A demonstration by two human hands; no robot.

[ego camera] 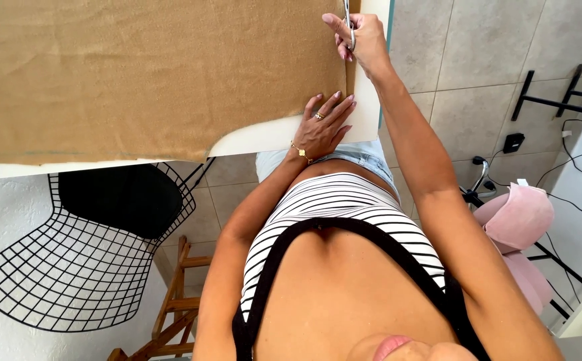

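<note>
The tan fabric [144,73] lies spread over a white surface [264,137], covering most of it. The left hand [324,127] rests flat on the fabric's near edge, fingers [334,107] open and spread, pressing the cloth down (a ring and a thin bracelet show on it). The right hand [361,40] is farther along the fabric's side edge, its fingers closed through the handles of a pair of scissors [348,23], whose blades run out of view at the top. A black wire chair [70,261] stands beside the surface, a pink stool [521,217] on the tiled floor [465,60].
</note>
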